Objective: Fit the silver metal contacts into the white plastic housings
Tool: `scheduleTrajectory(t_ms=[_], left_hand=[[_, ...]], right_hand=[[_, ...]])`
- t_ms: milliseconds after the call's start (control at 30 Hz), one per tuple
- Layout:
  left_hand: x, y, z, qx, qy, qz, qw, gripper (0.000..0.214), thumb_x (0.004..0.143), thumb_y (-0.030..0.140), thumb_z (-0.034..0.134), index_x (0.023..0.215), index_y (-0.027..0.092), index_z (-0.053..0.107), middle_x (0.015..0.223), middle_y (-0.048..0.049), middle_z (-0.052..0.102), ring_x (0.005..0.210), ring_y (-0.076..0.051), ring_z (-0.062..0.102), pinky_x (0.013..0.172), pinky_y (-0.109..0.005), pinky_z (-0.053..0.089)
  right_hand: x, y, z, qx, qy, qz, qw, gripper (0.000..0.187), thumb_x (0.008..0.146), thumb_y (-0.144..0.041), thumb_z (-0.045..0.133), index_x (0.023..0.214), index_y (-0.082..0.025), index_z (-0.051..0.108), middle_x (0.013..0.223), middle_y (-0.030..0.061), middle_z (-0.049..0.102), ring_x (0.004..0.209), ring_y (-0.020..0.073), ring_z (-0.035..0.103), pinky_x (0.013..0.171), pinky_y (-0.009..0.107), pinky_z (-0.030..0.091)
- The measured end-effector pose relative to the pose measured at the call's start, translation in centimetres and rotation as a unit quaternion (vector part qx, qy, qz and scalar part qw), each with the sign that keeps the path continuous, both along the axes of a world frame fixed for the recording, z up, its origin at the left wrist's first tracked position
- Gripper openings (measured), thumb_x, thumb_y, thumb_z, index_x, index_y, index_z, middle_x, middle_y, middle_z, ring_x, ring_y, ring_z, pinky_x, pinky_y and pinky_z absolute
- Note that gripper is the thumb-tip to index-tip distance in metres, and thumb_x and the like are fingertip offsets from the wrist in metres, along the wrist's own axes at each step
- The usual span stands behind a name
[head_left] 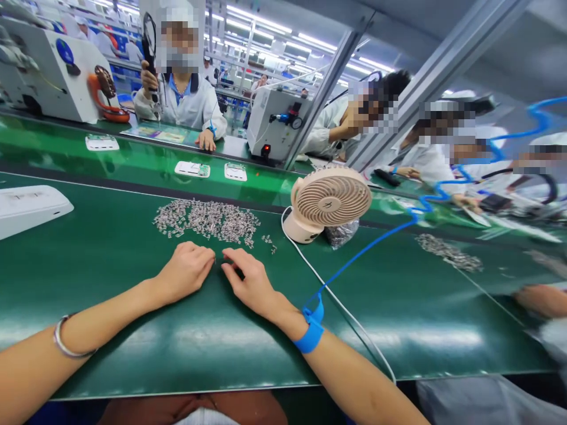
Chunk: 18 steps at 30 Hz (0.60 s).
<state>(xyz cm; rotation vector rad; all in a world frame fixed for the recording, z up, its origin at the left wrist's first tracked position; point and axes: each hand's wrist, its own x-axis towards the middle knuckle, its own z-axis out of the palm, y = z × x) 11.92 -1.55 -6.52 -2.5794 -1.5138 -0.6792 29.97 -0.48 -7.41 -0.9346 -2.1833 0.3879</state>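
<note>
My left hand (188, 270) is closed in a pinch over the green work surface (146, 354), with a tiny bit of something at its fingertips, too small to name. Just to its right is my right hand (250, 280), thumb and forefinger apart, and nothing shows between them. A small gap separates the two hands. Beyond them spreads a pile of small silvery metal parts (208, 219), and a few loose ones (268, 241) lie at its right end. A blue wrist strap (312, 330) with a coiled cord circles my right wrist; a bangle (62, 336) is on my left.
A beige desk fan (330, 198) stands behind my right hand, its white cable (336, 298) running toward the front edge. A white housing (31, 206) lies at the left. White cases with circuit boards (192, 169) sit on the belt behind. Co-workers (186, 100) work opposite and at the right.
</note>
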Motion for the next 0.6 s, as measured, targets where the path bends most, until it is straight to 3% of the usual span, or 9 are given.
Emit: scheduleTrajectory(t_ms=[233,400,600], left_hand=[[0.6,-1.0,0.5,-0.023,-0.051,-0.039,0.998,0.033,0.091,0.024,0.030,0.079,0.020,0.061,0.075,-0.0021,0.067,0.068,-0.015,0.058,0.069,-0.028,0.043],[0.7,-0.8,1.0,-0.080,-0.141,-0.002,0.987,0.030,0.087,0.034,0.036,0.078,0.023,0.062,0.071,0.0010,0.068,0.065,-0.015,0.060,0.062,-0.024,0.045],[0.5,-0.5,0.2,-0.115,-0.180,0.031,0.976,0.032,0.081,0.048,0.041,0.079,0.026,0.064,0.070,0.0055,0.069,0.059,-0.012,0.061,0.056,-0.020,0.045]], right_hand=[[-0.3,-0.5,0.2,-0.001,-0.055,0.014,0.998,0.016,0.087,-0.018,0.046,0.092,-0.018,0.060,0.078,0.0037,0.064,0.074,0.0156,0.057,0.070,0.028,0.047],[-0.5,-0.5,0.5,-0.014,-0.065,0.012,0.998,0.012,0.087,-0.022,0.049,0.086,-0.018,0.061,0.076,0.0021,0.062,0.072,0.0130,0.056,0.070,0.025,0.045],[-0.7,-0.1,0.2,0.029,-0.063,0.026,0.997,0.013,0.085,-0.023,0.053,0.080,-0.014,0.061,0.072,0.0022,0.060,0.068,0.0113,0.054,0.067,0.022,0.044]])
